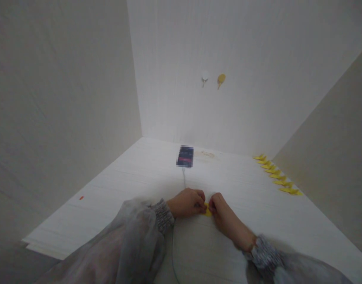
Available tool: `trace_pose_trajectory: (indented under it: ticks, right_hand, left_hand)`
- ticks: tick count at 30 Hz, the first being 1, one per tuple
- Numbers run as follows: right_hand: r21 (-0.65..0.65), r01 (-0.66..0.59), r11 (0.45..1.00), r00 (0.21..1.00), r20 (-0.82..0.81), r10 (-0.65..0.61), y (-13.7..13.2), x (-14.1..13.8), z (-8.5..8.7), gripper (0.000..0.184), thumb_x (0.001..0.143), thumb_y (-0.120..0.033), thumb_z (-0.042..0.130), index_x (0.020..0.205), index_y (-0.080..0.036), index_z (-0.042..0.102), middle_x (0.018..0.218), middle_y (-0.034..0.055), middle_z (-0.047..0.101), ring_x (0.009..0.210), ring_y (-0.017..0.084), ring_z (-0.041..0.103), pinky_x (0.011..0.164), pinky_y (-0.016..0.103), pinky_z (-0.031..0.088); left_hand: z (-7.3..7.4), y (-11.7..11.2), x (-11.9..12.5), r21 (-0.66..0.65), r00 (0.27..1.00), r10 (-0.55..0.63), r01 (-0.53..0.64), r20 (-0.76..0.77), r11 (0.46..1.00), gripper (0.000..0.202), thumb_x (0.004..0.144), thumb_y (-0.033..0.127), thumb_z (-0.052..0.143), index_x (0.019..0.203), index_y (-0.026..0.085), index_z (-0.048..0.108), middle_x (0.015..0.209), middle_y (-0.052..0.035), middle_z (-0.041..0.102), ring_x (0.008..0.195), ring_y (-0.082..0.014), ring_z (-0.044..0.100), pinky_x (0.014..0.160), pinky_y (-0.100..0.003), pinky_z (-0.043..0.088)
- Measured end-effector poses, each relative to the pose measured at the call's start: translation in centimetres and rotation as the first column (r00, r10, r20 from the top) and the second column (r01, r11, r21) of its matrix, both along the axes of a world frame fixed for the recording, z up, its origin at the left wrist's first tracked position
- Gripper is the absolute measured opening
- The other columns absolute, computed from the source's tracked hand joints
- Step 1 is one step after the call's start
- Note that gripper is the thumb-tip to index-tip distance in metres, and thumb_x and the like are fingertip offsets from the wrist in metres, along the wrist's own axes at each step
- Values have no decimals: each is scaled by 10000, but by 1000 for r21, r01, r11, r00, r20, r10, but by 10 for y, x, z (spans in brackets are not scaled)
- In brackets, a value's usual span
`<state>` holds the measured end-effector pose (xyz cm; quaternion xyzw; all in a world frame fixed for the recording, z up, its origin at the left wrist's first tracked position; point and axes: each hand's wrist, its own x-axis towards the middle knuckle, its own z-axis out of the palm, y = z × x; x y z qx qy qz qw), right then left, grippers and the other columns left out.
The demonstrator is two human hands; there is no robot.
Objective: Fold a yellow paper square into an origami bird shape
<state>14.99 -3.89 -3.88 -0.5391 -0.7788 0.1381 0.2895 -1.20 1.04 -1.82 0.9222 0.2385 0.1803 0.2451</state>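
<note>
My left hand (187, 202) and my right hand (225, 215) meet over the white table (115, 185), both with fingers curled onto a small yellow folded paper piece (207, 211) that lies between them. Only a corner of the paper shows; the rest is hidden under my fingertips. Both wrists wear grey knitted cuffs under sheer sleeves.
A phone (185, 156) lies farther back with a white cable (184, 178) running toward me. A row of several yellow folded paper pieces (277, 174) lines the right wall. A tiny red scrap (81, 197) sits at left. Two hooks (212, 80) hang on the back wall.
</note>
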Motion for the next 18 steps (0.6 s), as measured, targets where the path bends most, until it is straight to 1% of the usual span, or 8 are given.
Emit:
trace_pose_trajectory:
  ticks: [6,9,11,15,18]
  right_hand:
    - [-46,-3,999,999,-48,1,2,2,5,142,666,-44,379,663,-186,394,705,29,449,649,152,431,586,276,399]
    - [-78,-12,997,998,-62,8,4,7,8,131,670,-57,393,658,-187,404,694,19,453,646,145,432,587,268,395]
    - [-114,-42,993,996,-86,32,5,13,11,121,694,-74,385,661,-186,417,677,8,458,645,138,436,590,260,392]
    - [-209,-152,966,980,-162,119,7,26,18,107,750,-134,377,713,-185,464,685,-5,480,667,127,460,609,248,392]
    - [-249,-159,955,978,-174,118,7,28,19,66,748,-174,416,727,-184,477,668,-15,468,624,118,446,560,233,378]
  left_hand:
    - [-1,0,1,20,1000,8,-8,-11,1000,175,716,287,523,736,169,651,802,0,578,586,-54,496,585,-179,359]
    - [-1,0,1,40,1000,13,-12,-19,999,192,724,298,508,739,167,648,799,3,581,570,-50,491,573,-177,358]
    - [-1,0,1,53,1000,17,-16,-22,998,205,731,306,497,745,168,648,801,3,581,564,-47,488,566,-176,356]
    - [-1,0,1,60,999,22,-20,-30,998,215,741,311,481,762,175,648,819,1,582,573,-49,492,573,-178,357]
    - [0,0,1,59,999,18,-16,-35,998,218,745,309,474,759,179,647,818,2,580,577,-49,494,574,-177,357]
